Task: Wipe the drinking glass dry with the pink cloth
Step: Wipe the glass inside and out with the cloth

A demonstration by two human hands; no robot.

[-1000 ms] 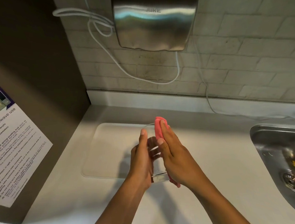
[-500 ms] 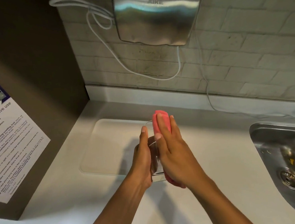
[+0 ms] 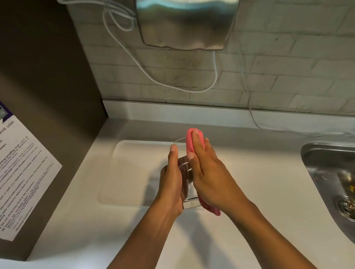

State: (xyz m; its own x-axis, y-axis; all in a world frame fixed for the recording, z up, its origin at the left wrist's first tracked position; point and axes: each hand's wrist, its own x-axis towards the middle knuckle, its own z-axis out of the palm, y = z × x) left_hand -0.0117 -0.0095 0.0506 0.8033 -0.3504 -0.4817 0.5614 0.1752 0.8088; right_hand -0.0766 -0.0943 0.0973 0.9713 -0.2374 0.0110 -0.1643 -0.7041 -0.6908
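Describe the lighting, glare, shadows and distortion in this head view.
Head view: light falls from above, so both forearms cast soft shadows on the white counter. Bright streaks of glare run across the steel hand dryer. The drinking glass is nearly invisible, marked only by thin highlights at rim and base. The wide lens bows the wall tiles. The microwave notice is soft, its small print unreadable.

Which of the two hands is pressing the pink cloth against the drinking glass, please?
The right hand presses the pink cloth along the drinking glass; the left hand grips the glass bare, with no cloth under it.
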